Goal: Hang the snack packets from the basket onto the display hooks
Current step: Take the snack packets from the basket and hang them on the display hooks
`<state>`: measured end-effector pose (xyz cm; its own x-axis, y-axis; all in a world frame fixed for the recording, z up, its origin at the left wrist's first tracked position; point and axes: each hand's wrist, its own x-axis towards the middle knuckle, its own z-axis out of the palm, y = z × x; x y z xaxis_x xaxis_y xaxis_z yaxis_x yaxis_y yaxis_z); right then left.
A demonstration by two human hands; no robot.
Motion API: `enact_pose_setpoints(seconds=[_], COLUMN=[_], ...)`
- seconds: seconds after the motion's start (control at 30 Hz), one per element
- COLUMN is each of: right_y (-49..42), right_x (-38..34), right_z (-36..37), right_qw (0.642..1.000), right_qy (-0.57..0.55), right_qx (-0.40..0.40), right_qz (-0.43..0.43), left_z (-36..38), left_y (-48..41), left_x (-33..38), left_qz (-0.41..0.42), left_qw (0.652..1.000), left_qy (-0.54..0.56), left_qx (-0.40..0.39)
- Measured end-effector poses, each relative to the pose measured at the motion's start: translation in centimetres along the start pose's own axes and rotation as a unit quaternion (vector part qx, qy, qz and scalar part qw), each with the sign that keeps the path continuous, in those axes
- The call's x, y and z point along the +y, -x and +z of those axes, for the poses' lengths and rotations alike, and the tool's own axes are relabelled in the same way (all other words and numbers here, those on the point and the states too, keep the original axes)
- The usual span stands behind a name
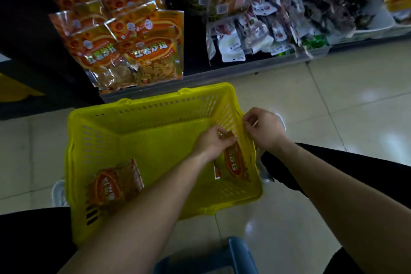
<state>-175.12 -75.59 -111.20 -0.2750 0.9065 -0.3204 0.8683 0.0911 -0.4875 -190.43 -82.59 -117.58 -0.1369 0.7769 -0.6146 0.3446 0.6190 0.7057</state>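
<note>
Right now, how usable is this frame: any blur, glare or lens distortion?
Head view: dim overall; wide-angle bending along the shelf edge; glare patches on the floor tiles; hanging packets upper right smeared; yellow basket, both hands and the orange packet reasonably sharp.

chinese lettering on hanging orange packets (153, 51), too blurred to read

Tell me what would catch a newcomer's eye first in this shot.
The bright yellow perforated plastic basket on the pale tiled floor dominates the centre. Both hands meet at its right wall: the left hand pinches the top of an orange snack packet, the right hand beside it. Rows of matching orange hanging packets fill the dark rack above.
</note>
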Motion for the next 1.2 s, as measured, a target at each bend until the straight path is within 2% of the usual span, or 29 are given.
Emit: enact_pose_setpoints(seconds=[0.3, 0.47, 0.57, 0.67, 0.77, 0.83, 1.0, 1.2], right_y=[-0.3, 0.4, 0.2, 0.0, -0.2, -0.4, 0.6, 1.3], right_x=[0.6, -1.4, -4.0, -6.5, -9.1, -11.3, -17.6, -23.1], right_z=[0.2, 0.0, 0.8, 2.6, 4.3, 5.5, 8.2, 9.8], right_qw=[1.000, 0.997, 0.990, 0.965, 0.938, 0.933, 0.931, 0.910], right_qy=[-0.010, -0.004, -0.015, 0.043, 0.119, 0.138, 0.056, -0.127], right_qx=[-0.006, -0.009, -0.089, -0.208, -0.248, -0.238, -0.267, -0.321], right_qz=[-0.004, -0.077, -0.105, -0.154, -0.213, -0.233, -0.243, -0.229], left_z=[1.6, -1.4, -5.1, -9.1, -13.1, -15.6, -20.5, -26.0], left_y=[-1.4, 0.4, 2.6, 5.6, 8.8, 10.6, 14.9, 21.6], left_x=[-0.6, -0.2, -0.2, -0.1, -0.4, -1.4, -4.8, -10.7], left_qz=[-0.045, -0.005, 0.021, 0.054, 0.089, 0.088, 0.061, -0.003], left_qw=[0.999, 0.997, 0.994, 0.990, 0.983, 0.984, 0.979, 0.951], left_qy=[0.016, -0.071, -0.103, -0.126, -0.150, -0.125, 0.001, 0.168], left_qx=[0.001, 0.025, 0.019, 0.024, 0.057, 0.091, 0.196, 0.261])
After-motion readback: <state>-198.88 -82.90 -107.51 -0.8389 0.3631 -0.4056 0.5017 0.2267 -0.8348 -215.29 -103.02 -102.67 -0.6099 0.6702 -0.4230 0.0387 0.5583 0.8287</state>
